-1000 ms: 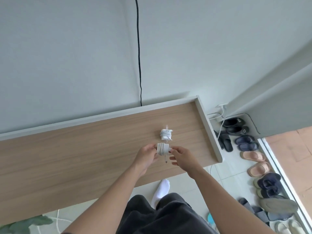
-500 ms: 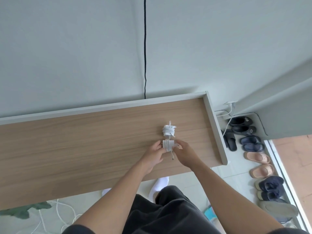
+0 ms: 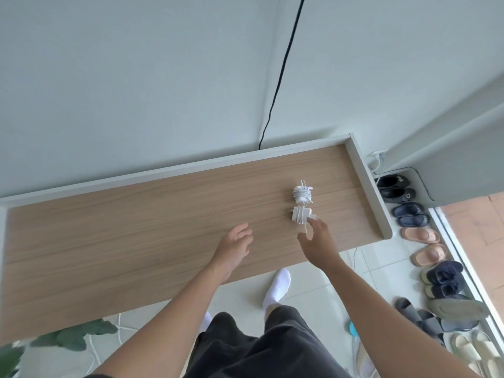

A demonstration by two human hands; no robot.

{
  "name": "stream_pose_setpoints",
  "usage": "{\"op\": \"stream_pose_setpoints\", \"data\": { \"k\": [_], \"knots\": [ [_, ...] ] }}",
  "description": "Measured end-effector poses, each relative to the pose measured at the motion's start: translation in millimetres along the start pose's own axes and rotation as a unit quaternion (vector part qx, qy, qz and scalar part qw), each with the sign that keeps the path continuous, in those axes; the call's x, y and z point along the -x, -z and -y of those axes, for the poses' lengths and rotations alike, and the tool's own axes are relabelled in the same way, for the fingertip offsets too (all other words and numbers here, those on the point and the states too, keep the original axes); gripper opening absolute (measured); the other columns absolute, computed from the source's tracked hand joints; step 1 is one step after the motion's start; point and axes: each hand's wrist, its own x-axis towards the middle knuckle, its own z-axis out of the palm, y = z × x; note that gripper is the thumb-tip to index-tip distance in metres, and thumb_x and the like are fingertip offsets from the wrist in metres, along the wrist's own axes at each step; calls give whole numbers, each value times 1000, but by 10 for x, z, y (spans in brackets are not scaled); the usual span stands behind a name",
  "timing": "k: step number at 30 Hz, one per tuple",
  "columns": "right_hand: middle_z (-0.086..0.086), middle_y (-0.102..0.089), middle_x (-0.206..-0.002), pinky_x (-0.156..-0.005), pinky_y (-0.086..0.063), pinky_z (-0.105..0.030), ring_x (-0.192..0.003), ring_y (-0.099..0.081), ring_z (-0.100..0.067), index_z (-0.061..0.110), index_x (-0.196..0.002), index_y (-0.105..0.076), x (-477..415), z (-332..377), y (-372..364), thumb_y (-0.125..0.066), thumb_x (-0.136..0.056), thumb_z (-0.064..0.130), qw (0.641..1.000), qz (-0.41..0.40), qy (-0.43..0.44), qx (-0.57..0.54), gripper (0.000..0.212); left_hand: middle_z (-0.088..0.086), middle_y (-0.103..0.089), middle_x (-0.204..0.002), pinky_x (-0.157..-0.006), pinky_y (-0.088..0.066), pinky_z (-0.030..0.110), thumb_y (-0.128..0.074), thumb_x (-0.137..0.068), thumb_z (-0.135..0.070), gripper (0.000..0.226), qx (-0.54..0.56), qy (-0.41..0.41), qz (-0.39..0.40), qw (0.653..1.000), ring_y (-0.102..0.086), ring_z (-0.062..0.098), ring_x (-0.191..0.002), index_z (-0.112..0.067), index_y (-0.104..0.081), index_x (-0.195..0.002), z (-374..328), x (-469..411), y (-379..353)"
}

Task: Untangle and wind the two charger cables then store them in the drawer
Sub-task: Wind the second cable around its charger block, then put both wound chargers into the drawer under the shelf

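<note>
Two white chargers with their cables wound around them lie on the wooden tabletop [image 3: 136,230], toward its right end. The far charger [image 3: 302,194] sits just behind the near charger [image 3: 301,214], almost touching it. My right hand [image 3: 317,238] hovers just in front of the near charger, fingers spread, its fingertips next to the plug end and a short loose cable tail. My left hand [image 3: 236,241] is open above the table, well to the left of both chargers, holding nothing. No drawer is visible.
A grey raised rim [image 3: 368,186] borders the table's back and right side. A black cable [image 3: 281,72] runs down the wall behind. Several slippers and shoes [image 3: 425,249] line the floor at right. A plant [image 3: 68,336] and white cords lie lower left.
Both hands let go of the near charger, which now lies on the table. My left hand moved away to the left; my right hand drew slightly back.
</note>
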Motion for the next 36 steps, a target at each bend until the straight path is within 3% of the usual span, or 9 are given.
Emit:
{"op": "stream_pose_setpoints", "data": {
  "k": [7, 14, 17, 21, 30, 34, 36],
  "knots": [
    [-16, -31, -174, -132, -25, -46, -164, -29, -31, 9, -164, -42, 537, 150, -682, -61, -108, 23, 1000, -12, -5, -16, 61, -2, -67, -148, -117, -52, 44, -60, -106, -13, 49, 6, 0, -54, 999, -63, 19, -138, -20, -57, -154, 401, 455, 1048],
    [-14, -43, -164, -123, -41, -47, -148, -50, -34, 15, -161, -46, 942, 87, -1209, -61, -108, 27, 999, 3, -20, -30, 57, -2, -70, -141, -113, -55, 44, -55, -110, -11, 40, 14, 6, -112, 994, -67, 20, -132, -20, -62, -148, 855, 841, 1624],
    [-13, -52, -156, -116, -44, -40, -141, -56, -29, 14, -158, -48, 1029, -7, -1319, -62, -108, 27, 998, 15, -33, -46, 54, -1, -72, -139, -108, -56, 42, -54, -111, -11, 32, 30, 9, -145, 989, -71, 19, -125, -26, -67, -136, 1062, 980, 1719],
    [-8, -55, -157, -106, -43, -34, -138, -60, -27, 14, -157, -48, 1031, -180, -1368, -60, -108, 28, 996, 41, -54, -51, 52, -1, -72, -136, -114, -54, 47, -53, -111, -11, 30, 57, 18, -186, 981, -71, 23, -125, -25, -68, -133, 1301, 1142, 1745],
    [-5, -50, -166, -121, -39, -42, -150, -51, -29, 11, -164, -40, 867, -461, -1380, -60, -108, 29, 993, 73, -71, -59, 61, 7, -73, -123, -96, -54, 39, -67, -107, -15, 23, 137, 82, -288, 944, -72, 18, -104, -12, -65, -130, 1818, 1241, 1723],
    [-1, -48, -167, -122, -43, -46, -145, -56, -30, 14, -165, -38, 779, -580, -1440, -61, -106, 32, 990, 77, -74, -90, 66, 4, -61, -96, -86, -50, 35, -67, -99, -16, 12, 141, 97, -282, 944, -62, 17, -86, -25, -60, -103, 1952, 1196, 1717],
    [0, -48, -168, -120, -48, -51, -139, -62, -30, 16, -165, -37, 733, -644, -1492, -63, -103, 35, 988, 78, -76, -112, 70, 2, -55, -94, -86, -49, 36, -64, -98, -18, 15, 131, 105, -280, 945, -59, 18, -86, -29, -54, -98, 1998, 1181, 1715]
  ]
}}
